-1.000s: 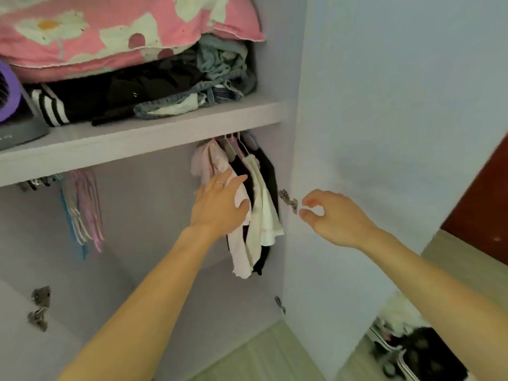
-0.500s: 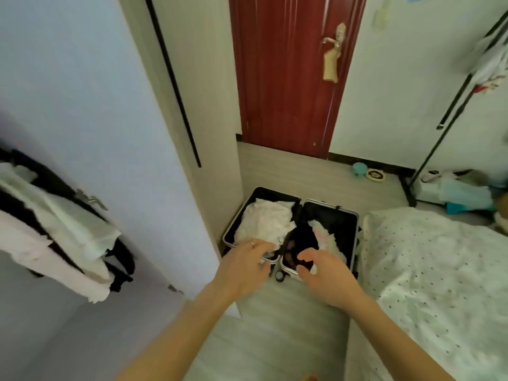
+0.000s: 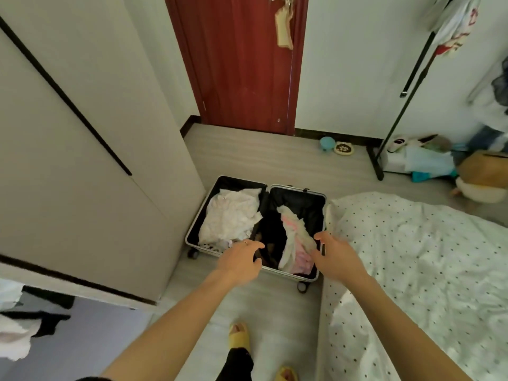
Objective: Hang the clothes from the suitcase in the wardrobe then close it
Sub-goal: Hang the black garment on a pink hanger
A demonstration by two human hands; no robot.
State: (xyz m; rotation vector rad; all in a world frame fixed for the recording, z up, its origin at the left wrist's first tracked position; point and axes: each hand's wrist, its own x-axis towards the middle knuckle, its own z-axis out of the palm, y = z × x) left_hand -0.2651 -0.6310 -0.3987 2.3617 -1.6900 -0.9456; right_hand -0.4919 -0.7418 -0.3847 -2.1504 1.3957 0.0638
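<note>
Now left hand (image 3: pixel 239 261) and right hand (image 3: pixel 339 257) spread wider.

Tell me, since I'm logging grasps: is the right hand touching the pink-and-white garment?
Cannot tell: in the head view the right hand overlaps the pink-and-white garment, with no depth cue.

This is a bedroom in a home. A bed (image 3: pixel 343 325) with a dotted quilt (image 3: pixel 439 257) lies right of the right hand (image 3: pixel 336 257) and its fingers. A wardrobe (image 3: pixel 82 160) stands left of the left hand (image 3: pixel 237 261). Beyond the fingertips, an open suitcase (image 3: pixel 298 188) of clothes (image 3: pixel 231 215) sits on the floor (image 3: pixel 261 155), with a red door (image 3: pixel 242 64) and a clothes rack (image 3: pixel 406 86) further off.
</note>
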